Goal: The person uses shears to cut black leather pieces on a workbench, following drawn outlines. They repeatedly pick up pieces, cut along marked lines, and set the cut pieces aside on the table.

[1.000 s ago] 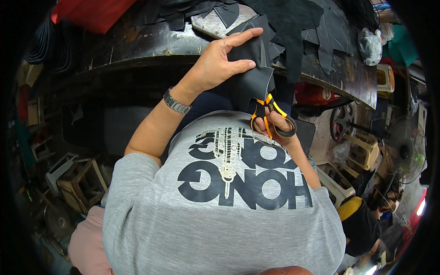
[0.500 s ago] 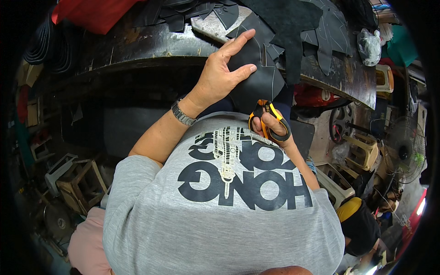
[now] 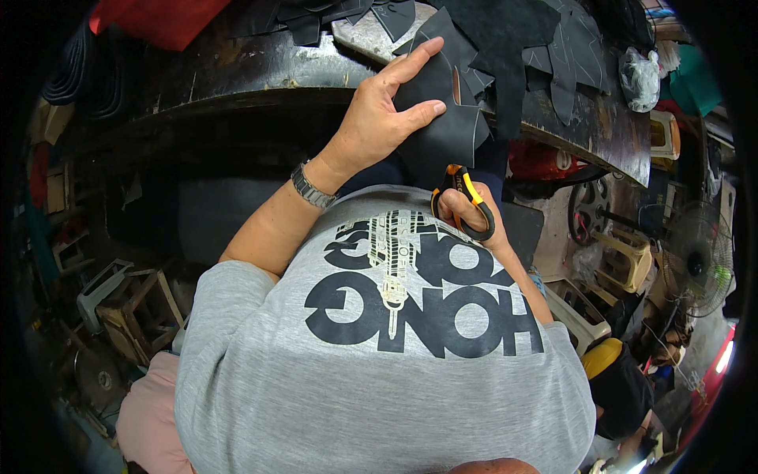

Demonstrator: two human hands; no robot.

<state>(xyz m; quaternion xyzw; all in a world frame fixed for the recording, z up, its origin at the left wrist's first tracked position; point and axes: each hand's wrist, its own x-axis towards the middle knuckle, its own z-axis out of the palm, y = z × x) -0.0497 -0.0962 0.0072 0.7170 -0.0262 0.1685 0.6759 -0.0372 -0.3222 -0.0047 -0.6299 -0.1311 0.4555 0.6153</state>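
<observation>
My left hand is on a black leather-like piece that overhangs the near table edge. Thumb and forefinger lie spread on its upper face; the other fingers are hidden, seemingly beneath it. A narrow slot and thin pale lines show on the piece. Close to my shirt, my right hand grips scissors with black and orange handles, its thumb through one loop. The handles sit close together just below the piece's lower edge. I cannot make out the blades against the dark material.
More black cut pieces lie on the dark worktable, with red material at its far left. A clear plastic bag is at the right end. Wooden stools stand left, a fan right. People sit nearby on both sides.
The scissor handles have come closer together as my right hand closed. My left hand and the black piece have shifted slightly upward in view, and the slot looks wider.
</observation>
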